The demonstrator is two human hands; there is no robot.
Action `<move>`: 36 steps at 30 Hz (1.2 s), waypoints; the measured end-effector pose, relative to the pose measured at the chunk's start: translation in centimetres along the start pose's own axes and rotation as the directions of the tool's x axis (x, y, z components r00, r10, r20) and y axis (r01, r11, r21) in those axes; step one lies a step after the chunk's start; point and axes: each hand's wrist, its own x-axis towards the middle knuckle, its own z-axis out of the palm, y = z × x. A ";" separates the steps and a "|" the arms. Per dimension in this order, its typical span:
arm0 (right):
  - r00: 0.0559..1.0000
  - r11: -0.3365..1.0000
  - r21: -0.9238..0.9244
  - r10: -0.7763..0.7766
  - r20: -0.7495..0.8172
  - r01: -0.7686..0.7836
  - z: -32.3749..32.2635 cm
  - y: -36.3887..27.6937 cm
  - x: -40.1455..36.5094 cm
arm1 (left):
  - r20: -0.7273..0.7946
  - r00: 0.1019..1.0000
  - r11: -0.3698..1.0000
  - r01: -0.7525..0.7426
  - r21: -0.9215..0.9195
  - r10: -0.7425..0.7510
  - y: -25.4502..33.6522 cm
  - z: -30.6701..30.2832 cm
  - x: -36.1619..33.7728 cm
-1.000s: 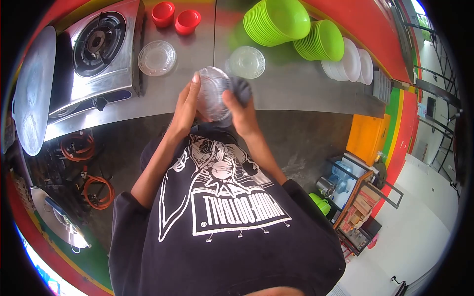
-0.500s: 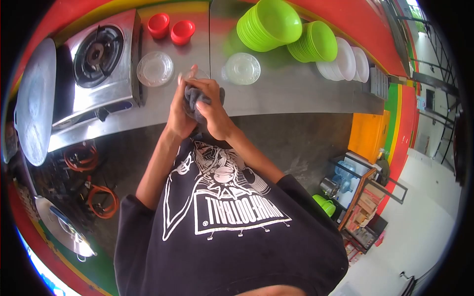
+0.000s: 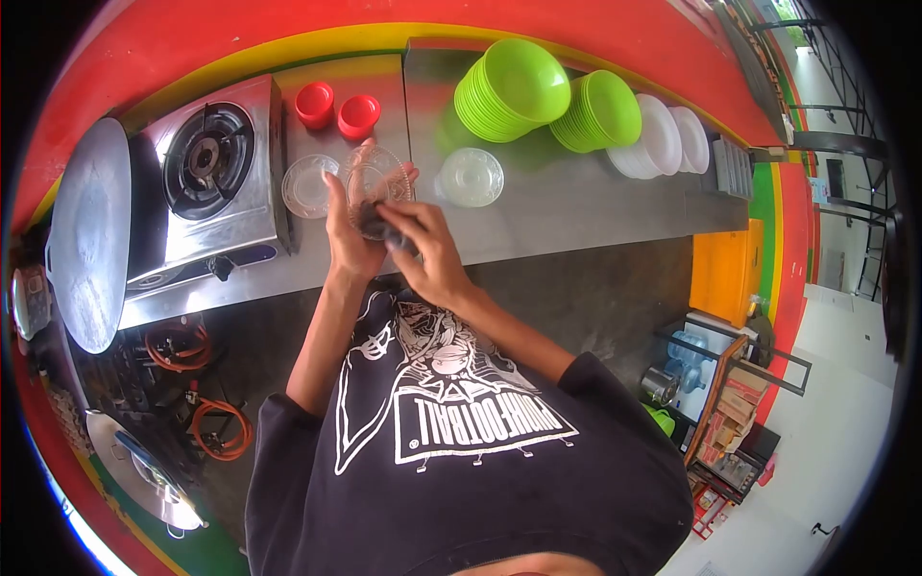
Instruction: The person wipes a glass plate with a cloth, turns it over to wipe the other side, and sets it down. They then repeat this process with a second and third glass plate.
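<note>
A clear glass dish (image 3: 380,177) is tilted up in my left hand (image 3: 351,235), whose fingers show behind and around it. My right hand (image 3: 434,257) holds a dark grey cloth (image 3: 373,221) against the near part of the dish; the cloth is partly blurred. On the steel counter, one clear dish (image 3: 309,186) lies just left of my hands and another clear dish (image 3: 471,178) lies to their right. Two groups of small red bowls (image 3: 314,105) (image 3: 358,116) stand behind my hands.
A gas stove (image 3: 206,158) and a large round metal lid (image 3: 91,235) are at the left. Stacked green bowls (image 3: 514,91) (image 3: 600,110) and white bowls (image 3: 645,144) line the back right. An orange cabinet (image 3: 722,269) stands beyond the counter's right end.
The glass dish is now tilted up and shows more fully. My right hand has opened away from my left, with the cloth lower on the dish. The whole view has shifted slightly.
</note>
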 end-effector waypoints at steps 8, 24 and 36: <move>0.967 0.999 -0.034 -0.038 -0.253 0.030 -0.2 0.4 4.4 | 0.064 0.991 0.993 0.115 0.017 -0.116 -1.1 0.4 0.2; 0.971 0.937 0.262 0.238 0.012 -0.233 -0.2 -1.6 1.8 | 0.089 0.992 0.968 0.062 0.245 -0.085 0.1 -0.5 1.2; 0.949 0.968 -0.094 0.205 -0.238 -0.232 -0.1 0.3 2.5 | 0.157 0.988 0.962 -0.040 0.269 -0.003 0.1 -0.6 -0.3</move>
